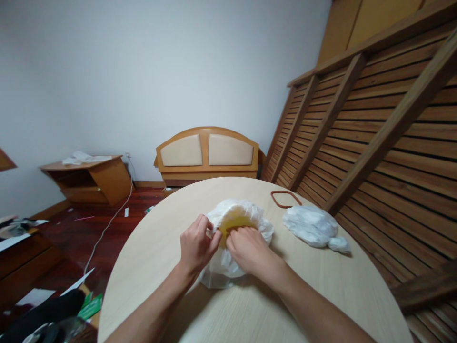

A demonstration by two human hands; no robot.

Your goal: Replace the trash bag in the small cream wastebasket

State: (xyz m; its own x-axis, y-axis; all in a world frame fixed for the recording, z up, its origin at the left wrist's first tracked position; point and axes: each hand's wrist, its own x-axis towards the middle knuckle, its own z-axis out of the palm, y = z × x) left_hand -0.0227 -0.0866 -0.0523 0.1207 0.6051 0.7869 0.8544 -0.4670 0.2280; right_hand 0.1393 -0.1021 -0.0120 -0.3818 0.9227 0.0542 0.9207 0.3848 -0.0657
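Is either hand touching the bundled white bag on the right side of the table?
No: the left hand and the right hand are both at the other white bag, apart from the bundled white bag.

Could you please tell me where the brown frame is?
The brown frame lies on the round table, toward its far right edge in the head view, beside the bundled white bag.

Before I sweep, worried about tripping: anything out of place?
Yes: left of the table, a cord trails loosely across the floor, where feet might catch, with a white scrap beside it. Nothing looks spilled around the bag.
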